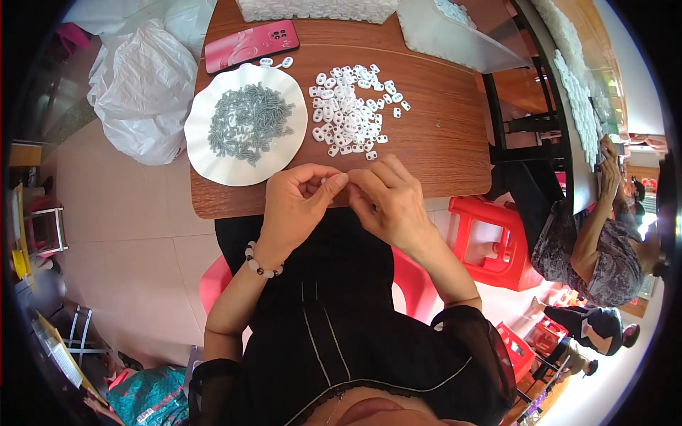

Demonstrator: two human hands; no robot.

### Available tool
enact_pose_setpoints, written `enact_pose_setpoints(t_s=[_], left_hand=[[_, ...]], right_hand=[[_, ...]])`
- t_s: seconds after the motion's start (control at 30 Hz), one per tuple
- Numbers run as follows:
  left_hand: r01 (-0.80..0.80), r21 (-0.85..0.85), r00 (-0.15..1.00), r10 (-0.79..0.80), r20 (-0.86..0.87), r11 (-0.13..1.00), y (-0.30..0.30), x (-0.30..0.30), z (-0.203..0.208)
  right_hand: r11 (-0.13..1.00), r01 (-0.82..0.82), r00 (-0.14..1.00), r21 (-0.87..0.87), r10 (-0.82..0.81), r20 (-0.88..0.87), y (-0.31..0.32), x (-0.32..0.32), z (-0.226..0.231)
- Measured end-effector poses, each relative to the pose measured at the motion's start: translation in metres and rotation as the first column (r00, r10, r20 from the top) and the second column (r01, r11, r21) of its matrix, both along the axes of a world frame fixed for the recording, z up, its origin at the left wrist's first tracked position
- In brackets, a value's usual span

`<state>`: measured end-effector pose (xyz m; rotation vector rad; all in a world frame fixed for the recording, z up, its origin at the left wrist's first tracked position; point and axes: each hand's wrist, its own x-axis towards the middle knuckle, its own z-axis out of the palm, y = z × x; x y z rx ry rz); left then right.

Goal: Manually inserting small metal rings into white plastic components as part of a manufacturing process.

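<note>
Fingers [332,187] of the left hand [291,207] pinched on a small white piece [324,182], mostly hidden; those of the right hand [392,201] curl in and meet them, their hold indeterminable. White two-holed pieces [348,113] lie at twelve o'clock, a plate [199,142] of grey slender pieces [249,121] at ten. Apparent step: fitting by fingertip; the next move calls for a steady pinch.

Black top [362,341], sheer sleeves [499,348], pale piping [317,344]; pale-beaded bracelet [253,265], left wrist [273,247].
</note>
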<state>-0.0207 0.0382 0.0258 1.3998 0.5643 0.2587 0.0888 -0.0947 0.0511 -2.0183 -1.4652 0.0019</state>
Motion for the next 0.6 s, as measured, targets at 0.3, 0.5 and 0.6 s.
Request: enact_pose_setpoints(t_s=[0.3, 0.5, 0.6], left_hand=[[0.033, -0.063, 0.999, -0.032, 0.012, 0.997, 0.011, -0.004, -0.005], [0.072, -0.248, 0.997, -0.071, 0.012, 0.966, 0.019, -0.005, -0.008], [0.011, -0.322, 1.0, -0.004, 0.023, 0.947, 0.02, -0.005, -0.007]], right_hand=[[0.997, -0.049, 0.998, 0.062, 0.051, -0.034, 0.014, 0.006, 0.0], [0.988, -0.134, 0.986, 0.072, 0.14, -0.091, 0.014, 0.014, 0.0], [0.993, -0.041, 0.97, 0.107, 0.065, -0.235, 0.016, 0.012, 0.001]])
